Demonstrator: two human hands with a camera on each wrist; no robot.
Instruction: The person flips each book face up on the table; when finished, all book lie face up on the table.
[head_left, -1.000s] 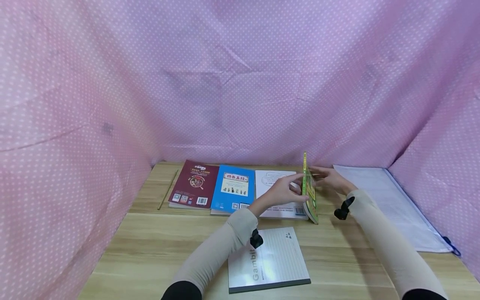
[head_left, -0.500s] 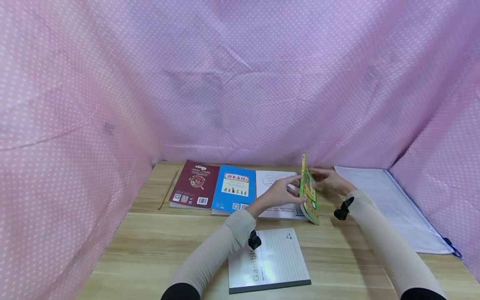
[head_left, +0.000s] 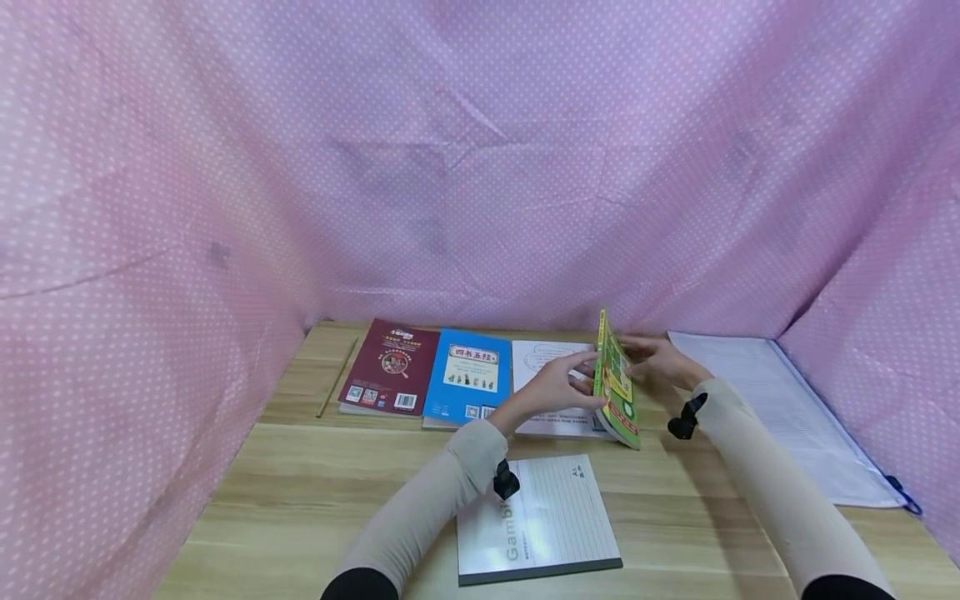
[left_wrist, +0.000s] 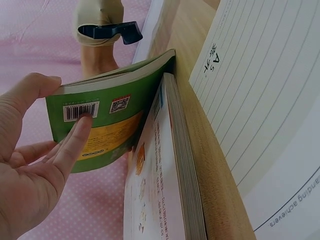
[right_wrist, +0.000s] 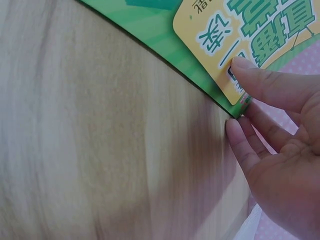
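Note:
A green and yellow book [head_left: 618,387] stands tilted on its lower edge at the right end of the row of books, leaning left. My left hand [head_left: 555,387] holds its left side; in the left wrist view the thumb lies at the page edge and the fingers touch the green back cover [left_wrist: 112,132] by the barcode. From the right, my right hand [head_left: 663,362] pinches a corner; the right wrist view has the thumb on the front cover [right_wrist: 160,37] and the other fingers at the edge. A white book [head_left: 551,358] lies flat beneath the left hand.
A blue book [head_left: 468,379] and a maroon book [head_left: 390,367] lie farther left, then a thin pencil-like stick [head_left: 336,379]. A lined notebook [head_left: 558,517] lies in front. At right is a translucent zip pouch [head_left: 780,417]. Pink dotted cloth [head_left: 480,167] surrounds the table.
The green book's upper edge has tipped slightly left, so more of its front cover shows. My left hand has moved a little left with it; my right hand has hardly moved.

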